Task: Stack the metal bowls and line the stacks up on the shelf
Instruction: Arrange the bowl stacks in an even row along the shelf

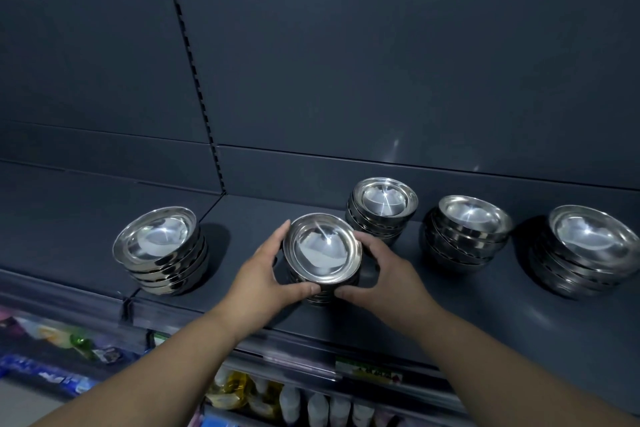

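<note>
Several stacks of shiny metal bowls stand on a dark grey shelf (450,315). The middle stack (320,248) sits near the shelf's front edge, and both hands hold it. My left hand (268,270) grips its left side, thumb curled under the front rim. From the right, my right hand (377,270) wraps around the same stack. Another stack (161,246) stands to the left. Behind and to the right is a stack (382,206), then a leaning stack (465,227), and a stack (588,246) at the far right.
A dark back panel (381,80) rises behind the shelf, with a slotted upright (194,73) left of centre. Below the shelf's front edge, lower shelves hold packaged goods (242,392) and white bottles (318,407).
</note>
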{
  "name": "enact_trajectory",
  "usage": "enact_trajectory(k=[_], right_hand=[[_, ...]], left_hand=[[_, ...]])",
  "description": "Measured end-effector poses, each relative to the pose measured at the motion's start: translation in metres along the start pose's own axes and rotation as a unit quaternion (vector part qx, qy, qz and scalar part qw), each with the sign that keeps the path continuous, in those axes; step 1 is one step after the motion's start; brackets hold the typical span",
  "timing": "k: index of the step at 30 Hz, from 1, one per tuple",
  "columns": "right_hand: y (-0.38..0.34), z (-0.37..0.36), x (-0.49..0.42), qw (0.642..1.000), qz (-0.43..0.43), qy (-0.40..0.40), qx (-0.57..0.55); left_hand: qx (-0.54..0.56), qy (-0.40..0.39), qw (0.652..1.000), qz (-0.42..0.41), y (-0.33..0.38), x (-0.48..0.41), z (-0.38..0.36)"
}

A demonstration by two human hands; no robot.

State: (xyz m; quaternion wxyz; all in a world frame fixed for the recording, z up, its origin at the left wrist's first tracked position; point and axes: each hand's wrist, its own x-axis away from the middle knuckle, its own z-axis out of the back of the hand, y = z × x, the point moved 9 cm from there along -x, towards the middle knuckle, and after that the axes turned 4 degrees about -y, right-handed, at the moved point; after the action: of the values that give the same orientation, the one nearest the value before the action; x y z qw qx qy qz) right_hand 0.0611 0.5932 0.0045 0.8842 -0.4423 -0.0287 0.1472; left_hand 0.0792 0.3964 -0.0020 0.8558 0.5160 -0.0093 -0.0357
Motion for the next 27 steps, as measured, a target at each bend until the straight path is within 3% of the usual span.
enact_trajectory(k=[27], right_hand=[[0.028,-0.002,-0.004,0.999,-0.021,0.022,-0.027]], left_hand=[[-0.023,0.009,0.999,0.022,-0.007,-0.002,-0.007]])
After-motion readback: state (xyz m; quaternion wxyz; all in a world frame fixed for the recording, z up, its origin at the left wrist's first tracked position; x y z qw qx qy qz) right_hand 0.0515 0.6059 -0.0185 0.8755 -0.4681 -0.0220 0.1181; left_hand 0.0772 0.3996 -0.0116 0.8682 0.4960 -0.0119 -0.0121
